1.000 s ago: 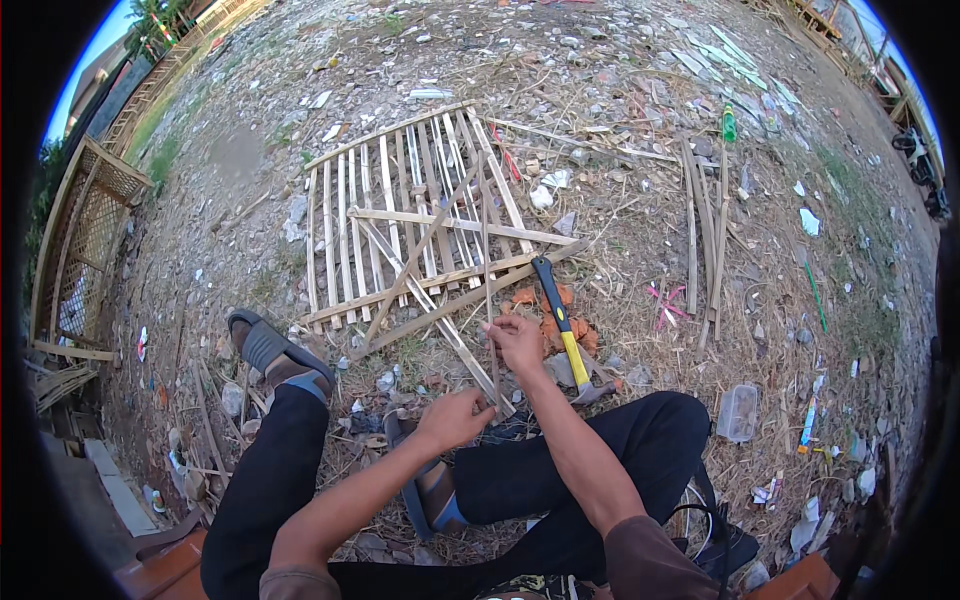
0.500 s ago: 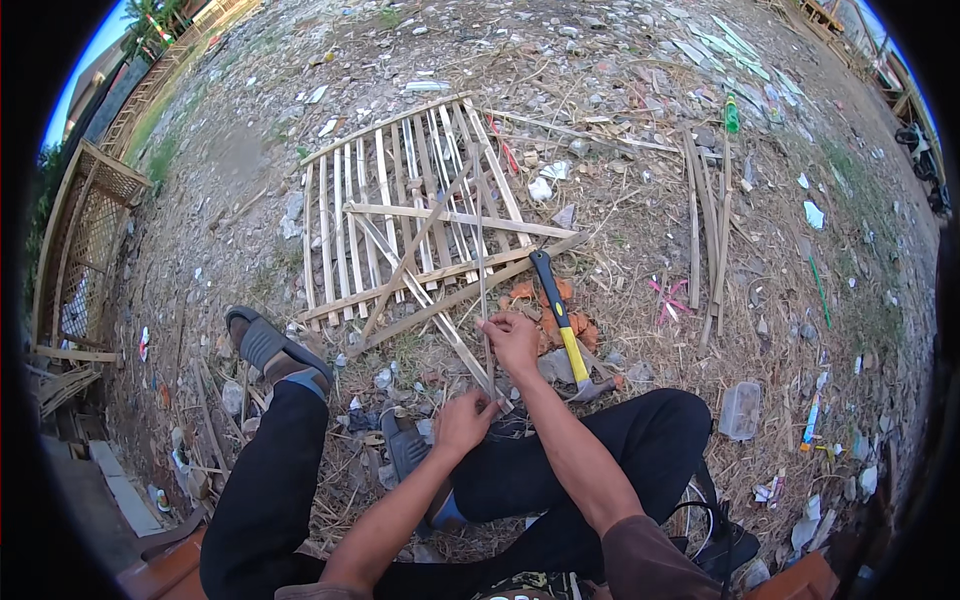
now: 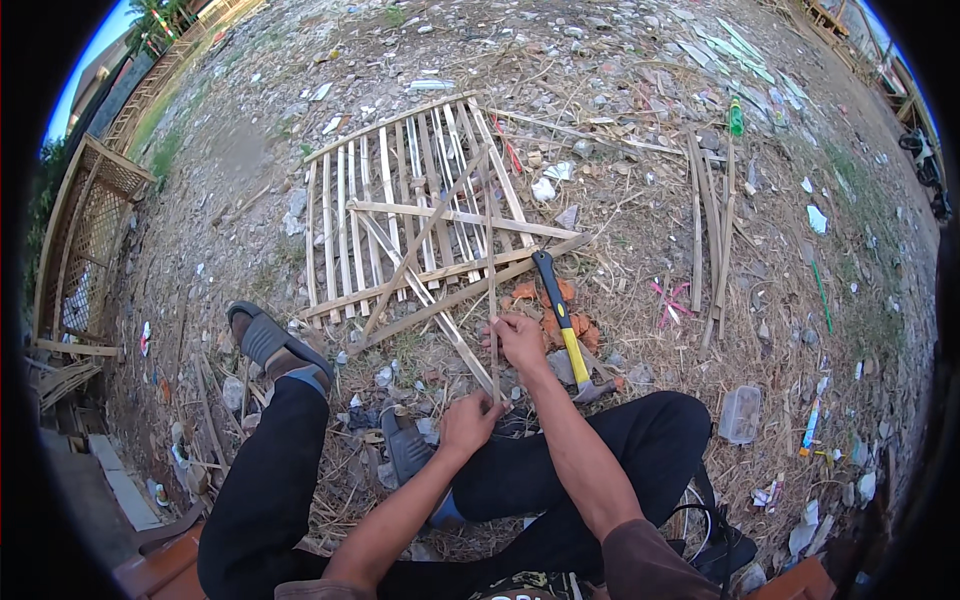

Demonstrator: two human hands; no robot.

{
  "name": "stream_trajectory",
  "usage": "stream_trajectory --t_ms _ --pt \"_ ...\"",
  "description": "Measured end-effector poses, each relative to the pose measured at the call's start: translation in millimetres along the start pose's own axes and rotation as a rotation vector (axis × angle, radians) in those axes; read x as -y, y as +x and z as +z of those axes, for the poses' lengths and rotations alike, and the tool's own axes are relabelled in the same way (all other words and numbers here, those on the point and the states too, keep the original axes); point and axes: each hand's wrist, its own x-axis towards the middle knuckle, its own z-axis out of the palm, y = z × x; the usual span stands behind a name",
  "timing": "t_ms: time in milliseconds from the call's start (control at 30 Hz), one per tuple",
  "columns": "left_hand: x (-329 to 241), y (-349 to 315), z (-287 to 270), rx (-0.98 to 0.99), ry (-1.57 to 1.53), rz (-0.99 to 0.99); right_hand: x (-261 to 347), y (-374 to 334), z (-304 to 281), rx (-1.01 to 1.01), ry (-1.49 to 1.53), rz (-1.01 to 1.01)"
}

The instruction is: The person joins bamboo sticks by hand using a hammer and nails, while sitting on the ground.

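A long, thin wooden strip (image 3: pixel 492 270) runs away from me over the slatted wooden panel (image 3: pixel 325 240). My left hand (image 3: pixel 468 422) pinches its near end, where another pale strip (image 3: pixel 455 335) also comes close. Higher up the same strip, the fingers of my right hand (image 3: pixel 518 345) are closed on it. Several crossed strips, including a pale crosspiece (image 3: pixel 460 215), lie over the panel in an angular, star-like shape. A hammer (image 3: pixel 562 318) with a black and yellow handle lies just right of my right hand, its head toward my knee.
Broken orange brick pieces (image 3: pixel 585 330) lie beside the hammer. Loose wooden strips (image 3: pixel 710 230) and a green bottle (image 3: pixel 736 118) are to the right. A clear plastic container (image 3: pixel 740 414) sits by my right knee. A woven panel (image 3: pixel 85 255) stands at the left. Rubble and dry grass cover the ground.
The strip in my hands has turned, showing a broader face, and its far end has shifted slightly right. Both hands keep hold of it, nearly in place.
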Motion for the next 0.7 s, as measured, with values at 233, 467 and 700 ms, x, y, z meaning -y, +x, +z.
stream_trajectory --t_ms 233,467,700 --pt "26 -2 1 -0.042 -0.042 0.003 1 -3 24 0.032 0.021 0.019" --pt "-43 50 -106 0.178 0.419 0.212 -9 18 -18 0.086 -0.007 0.031" --pt "-127 -15 -364 -0.586 0.552 0.657 -5 7 -11 0.085 -0.061 -0.026"
